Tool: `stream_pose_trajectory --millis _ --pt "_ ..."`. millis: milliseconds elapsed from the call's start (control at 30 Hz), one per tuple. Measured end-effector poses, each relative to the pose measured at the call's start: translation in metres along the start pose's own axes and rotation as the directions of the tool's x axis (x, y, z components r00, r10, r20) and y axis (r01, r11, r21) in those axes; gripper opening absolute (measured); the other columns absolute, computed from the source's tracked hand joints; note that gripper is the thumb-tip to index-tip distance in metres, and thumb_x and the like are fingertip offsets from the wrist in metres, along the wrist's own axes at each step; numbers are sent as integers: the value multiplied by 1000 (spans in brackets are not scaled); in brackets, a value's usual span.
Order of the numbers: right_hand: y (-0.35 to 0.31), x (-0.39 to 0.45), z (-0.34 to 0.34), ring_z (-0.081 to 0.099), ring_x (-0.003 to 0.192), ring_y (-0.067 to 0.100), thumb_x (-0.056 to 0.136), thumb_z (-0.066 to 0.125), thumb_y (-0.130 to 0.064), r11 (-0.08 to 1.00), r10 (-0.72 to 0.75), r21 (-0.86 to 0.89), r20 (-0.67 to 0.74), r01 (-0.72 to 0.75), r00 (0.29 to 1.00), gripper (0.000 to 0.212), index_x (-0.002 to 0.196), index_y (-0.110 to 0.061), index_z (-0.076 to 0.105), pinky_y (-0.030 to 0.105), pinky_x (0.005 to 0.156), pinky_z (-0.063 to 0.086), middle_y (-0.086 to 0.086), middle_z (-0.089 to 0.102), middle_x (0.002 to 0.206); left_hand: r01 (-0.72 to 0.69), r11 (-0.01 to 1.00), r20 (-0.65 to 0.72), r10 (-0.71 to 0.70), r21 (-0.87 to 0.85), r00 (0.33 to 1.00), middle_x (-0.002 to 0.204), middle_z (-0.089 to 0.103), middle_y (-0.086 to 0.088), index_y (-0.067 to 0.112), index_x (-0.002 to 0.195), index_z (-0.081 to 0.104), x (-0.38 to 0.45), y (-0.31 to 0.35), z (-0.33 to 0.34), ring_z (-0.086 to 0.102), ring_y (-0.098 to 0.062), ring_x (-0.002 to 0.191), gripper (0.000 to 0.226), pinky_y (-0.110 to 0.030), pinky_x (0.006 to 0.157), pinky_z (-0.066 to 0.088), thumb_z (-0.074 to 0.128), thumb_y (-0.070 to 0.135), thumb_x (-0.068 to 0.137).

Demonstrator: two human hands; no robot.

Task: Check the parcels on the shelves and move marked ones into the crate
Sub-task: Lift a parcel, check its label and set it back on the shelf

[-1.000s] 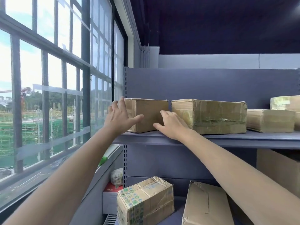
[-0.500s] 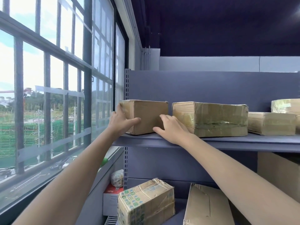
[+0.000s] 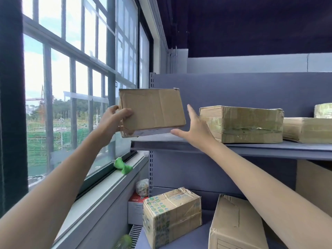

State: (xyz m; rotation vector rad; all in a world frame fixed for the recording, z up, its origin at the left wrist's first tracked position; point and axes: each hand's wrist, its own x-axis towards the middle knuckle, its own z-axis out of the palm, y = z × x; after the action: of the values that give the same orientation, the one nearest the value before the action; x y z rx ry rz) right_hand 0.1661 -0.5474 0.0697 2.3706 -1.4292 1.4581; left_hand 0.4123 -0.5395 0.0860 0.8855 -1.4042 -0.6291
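Writing: red-and-white carton (image 3: 136, 206) beside the lower shelf shows red print, too small to read; the low parcel (image 3: 171, 215) carries green round logos and blurred green text on its tape; the tilted box (image 3: 235, 225) at lower right has a ruled label panel, illegible.
Held parcel (image 3: 152, 111): plain brown cardboard, creased, clear tape across its underside, a torn corner at lower left; no mark legible on the faces shown.
Position: lifted clear of the upper shelf (image 3: 233, 147), tipped so its broad face and bottom edge face the camera, above the shelf's left end.
Left hand (image 3: 112, 121): clamped on the parcel's left edge, thumb on the front face, fingers curled behind.
Right hand (image 3: 193, 127): spread flat with straight fingers, palm just beside the parcel's right lower corner; contact cannot be told.
Neighbours: taped parcel (image 3: 242, 123) rests on the upper shelf to the right, another flat parcel (image 3: 307, 129) beyond it.
Change: half a second ago the parcel sat flat on the shelf with both hands against its sides; now it is raised and tilted, and the right hand has let go its side.
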Motion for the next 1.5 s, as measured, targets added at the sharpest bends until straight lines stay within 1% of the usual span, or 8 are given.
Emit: stream_pose_trajectory --millis 200,500,700,900,1067,1267,1400,1500 --pt "-6 -11 3 21 141 20 69 81 -25 985 -153 51 -168 163 974 99 147 -17 20 17 108 16 8 21 154 27 997 84 -21 -74 996 82 54 -2 14 91 54 -22 12 11 57 -14 67 30 -29 66 50 56 35 69" --pt "-4 -27 -13 49 123 24 66 82 -17 964 -204 66 -439 258 875 67 126 -3 54 40 102 43 13 53 132 80 994 131 -70 -76 989 82 59 -11 15 90 53 -33 26 22 58 -24 79 27 -33 81 46 42 38 95" --pt "-8 -32 -23 55 112 18 68 80 -20 954 -192 76 -584 289 789 57 118 -4 59 29 94 46 9 61 120 49 993 171 -30 -106 985 88 59 -7 21 97 54 -37 29 38 56 -22 87 35 -33 78 47 33 48 95" --pt "-7 -36 -31 60 96 11 72 78 -30 932 48 319 -575 170 816 48 114 -16 59 21 77 53 -6 62 105 -97 992 218 112 -79 970 91 64 2 24 101 58 -36 27 48 58 -19 94 31 -34 88 49 43 49 91" --pt "-6 -37 -35 60 77 2 74 76 -30 853 227 512 -536 99 813 32 99 -23 56 13 63 51 -16 60 83 -156 988 222 156 -15 963 98 70 4 28 96 61 -36 23 50 61 -23 104 47 -42 101 41 67 47 53" --pt "-7 -39 -32 60 65 -8 75 75 -23 786 251 608 -477 110 843 30 97 -14 56 14 56 50 -10 61 80 -159 962 117 188 -224 975 100 69 0 20 101 59 -35 15 55 64 -22 103 41 -34 97 48 72 23 62" --pt "-8 -36 -28 64 87 20 63 77 -44 766 260 639 -402 66 878 39 86 -24 53 36 70 56 10 61 101 -161 893 -11 172 -419 985 100 66 -5 10 106 54 -37 18 61 66 -20 95 41 -32 93 52 65 13 67" --pt "-9 -35 -23 61 97 30 53 76 -49 785 187 617 -322 56 928 54 87 -21 45 34 70 55 18 51 113 -198 830 -83 181 -522 980 96 63 -6 11 104 51 -38 23 63 66 -18 89 39 -32 87 55 66 10 69"
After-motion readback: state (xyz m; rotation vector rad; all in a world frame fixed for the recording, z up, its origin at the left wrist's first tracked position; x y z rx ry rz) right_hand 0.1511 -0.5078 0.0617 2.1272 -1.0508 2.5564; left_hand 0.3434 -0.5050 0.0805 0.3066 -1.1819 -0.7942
